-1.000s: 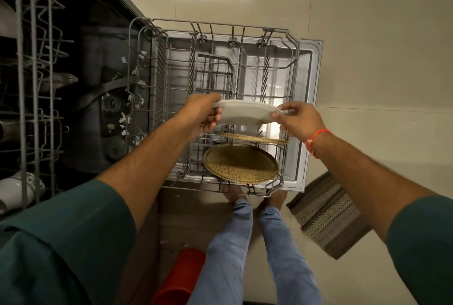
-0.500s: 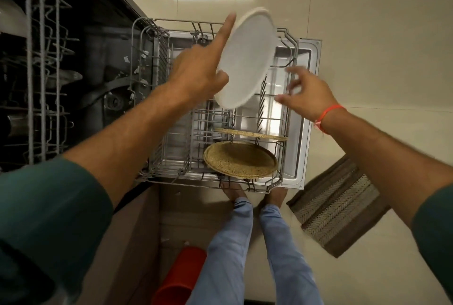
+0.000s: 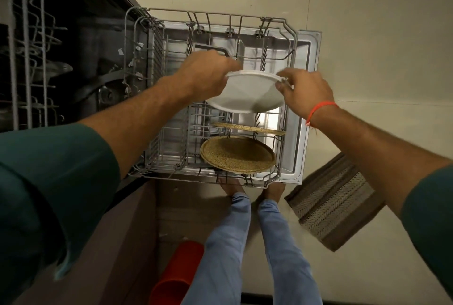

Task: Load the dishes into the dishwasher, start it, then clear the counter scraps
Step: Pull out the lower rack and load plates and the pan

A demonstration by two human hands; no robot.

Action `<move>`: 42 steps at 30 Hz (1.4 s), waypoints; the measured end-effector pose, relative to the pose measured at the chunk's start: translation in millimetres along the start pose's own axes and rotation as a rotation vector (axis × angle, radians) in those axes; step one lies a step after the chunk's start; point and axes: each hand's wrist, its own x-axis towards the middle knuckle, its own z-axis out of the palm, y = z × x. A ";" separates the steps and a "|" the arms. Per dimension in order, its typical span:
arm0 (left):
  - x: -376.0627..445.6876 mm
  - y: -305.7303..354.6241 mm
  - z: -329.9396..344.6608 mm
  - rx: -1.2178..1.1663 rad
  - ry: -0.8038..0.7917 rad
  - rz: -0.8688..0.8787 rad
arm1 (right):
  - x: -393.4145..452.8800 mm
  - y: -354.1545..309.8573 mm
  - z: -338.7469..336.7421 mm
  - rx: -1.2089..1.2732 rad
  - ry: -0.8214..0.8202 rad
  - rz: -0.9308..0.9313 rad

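Observation:
I hold a white plate point(image 3: 247, 93) tilted above the pulled-out lower dishwasher rack point(image 3: 210, 17). My left hand point(image 3: 206, 74) grips the plate's left rim. My right hand point(image 3: 304, 91) pinches its right rim. Two speckled tan plates point(image 3: 237, 155) stand in the rack's near right slots, just below the white plate. The rack rests over the open dishwasher door point(image 3: 306, 108).
The upper rack point(image 3: 27, 42) sticks out at the far left above the dark dishwasher tub point(image 3: 93, 64). A striped mat point(image 3: 335, 201) lies on the tiled floor to the right. A red bucket point(image 3: 176, 272) stands by my legs and bare feet.
The plate was level between both hands, then my left hand alone lifted it upright. Now it is lowered and tilted over the rack, and my right hand has taken its rim again.

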 end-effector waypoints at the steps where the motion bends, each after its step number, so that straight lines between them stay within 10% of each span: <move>1: -0.4 0.5 5.4 -0.009 -0.008 -0.004 | -2.1 2.3 4.5 -0.036 -0.024 0.001; 27: -18.0 -15.4 87.4 -0.429 -0.134 -0.244 | -2.8 14.6 39.4 0.017 -0.152 0.187; 42: -67.0 31.1 29.5 -0.768 0.134 -0.490 | -38.0 -49.7 -14.2 0.238 -0.063 -0.027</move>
